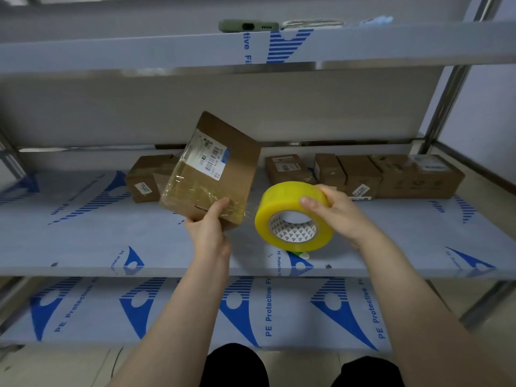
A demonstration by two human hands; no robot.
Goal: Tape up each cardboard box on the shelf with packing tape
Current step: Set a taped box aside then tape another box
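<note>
My left hand [208, 230] grips the lower corner of a flat cardboard box [237, 171], tilted up above the middle shelf [111, 241]. The box carries a white shipping label and clear tape over its lower part. My right hand [339, 212] holds a yellow roll of packing tape [290, 196] just right of the box. A clear strip of tape runs from the roll to the box's corner. Behind, a small box [141, 178] stands at the left, and several more cardboard boxes [363, 174] line the shelf's back right.
A green phone [248, 26] lies on the upper shelf [139, 51]. The shelves are covered in white film with blue print. A lower shelf [195, 311] sits below. Metal uprights [444, 107] stand at the right. My knees show at the bottom.
</note>
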